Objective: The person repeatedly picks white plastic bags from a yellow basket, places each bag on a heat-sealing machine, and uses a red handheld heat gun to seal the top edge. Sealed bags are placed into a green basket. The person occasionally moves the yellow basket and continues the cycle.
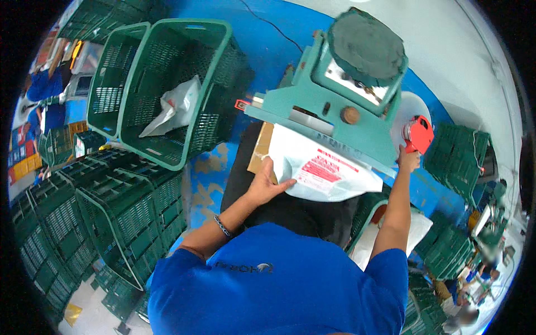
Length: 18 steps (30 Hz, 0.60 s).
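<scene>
A white plastic bag (335, 177) with red print lies in front of me, its far edge against a green machine (312, 103). My left hand (268, 187) is closed on the bag's left end, thumb on top and fingers going underneath. A strip of brown cardboard (261, 149) shows beside that end. Off to the right, my right hand (409, 160) grips a red hand-held tool (420, 135) with a round body, which looks like a tape dispenser. The tool is held up beside the machine's right side, apart from the bag.
A large green crate (177, 95) at the left holds another white bag (177, 109). Stacked green crates (123, 209) stand at the lower left, and more crates (455, 153) at the right. A dark green cover (365, 44) tops the machine. Other people are at work farther off.
</scene>
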Motion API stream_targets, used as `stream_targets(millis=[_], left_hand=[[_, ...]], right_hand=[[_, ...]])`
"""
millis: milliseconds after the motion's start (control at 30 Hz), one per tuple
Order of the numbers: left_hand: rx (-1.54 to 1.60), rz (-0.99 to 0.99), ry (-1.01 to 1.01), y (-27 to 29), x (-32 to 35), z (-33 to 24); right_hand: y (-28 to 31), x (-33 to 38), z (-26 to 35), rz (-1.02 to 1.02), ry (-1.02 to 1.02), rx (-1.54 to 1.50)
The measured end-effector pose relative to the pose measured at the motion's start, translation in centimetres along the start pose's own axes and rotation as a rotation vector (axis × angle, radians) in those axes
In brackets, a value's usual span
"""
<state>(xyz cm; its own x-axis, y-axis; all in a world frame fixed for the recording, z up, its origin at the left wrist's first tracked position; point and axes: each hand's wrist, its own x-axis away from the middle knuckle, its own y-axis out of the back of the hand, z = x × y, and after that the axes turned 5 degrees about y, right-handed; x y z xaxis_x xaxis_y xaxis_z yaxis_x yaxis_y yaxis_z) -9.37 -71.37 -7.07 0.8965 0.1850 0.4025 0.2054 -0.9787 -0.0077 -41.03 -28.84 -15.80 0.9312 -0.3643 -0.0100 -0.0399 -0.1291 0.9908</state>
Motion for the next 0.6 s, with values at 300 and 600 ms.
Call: stream_targets(millis=[300, 600], left_hand=[[-0.247, 0.013, -0.105, 0.8, 0.2, -1.8], [-0.249, 0.027, -0.108, 0.8, 0.7, -0.4]], right_hand=[[7.9, 12.9, -0.3, -0.233, 0.181, -1.214], [11.8, 30.7, 4.8, 0.404, 0.344, -1.692]])
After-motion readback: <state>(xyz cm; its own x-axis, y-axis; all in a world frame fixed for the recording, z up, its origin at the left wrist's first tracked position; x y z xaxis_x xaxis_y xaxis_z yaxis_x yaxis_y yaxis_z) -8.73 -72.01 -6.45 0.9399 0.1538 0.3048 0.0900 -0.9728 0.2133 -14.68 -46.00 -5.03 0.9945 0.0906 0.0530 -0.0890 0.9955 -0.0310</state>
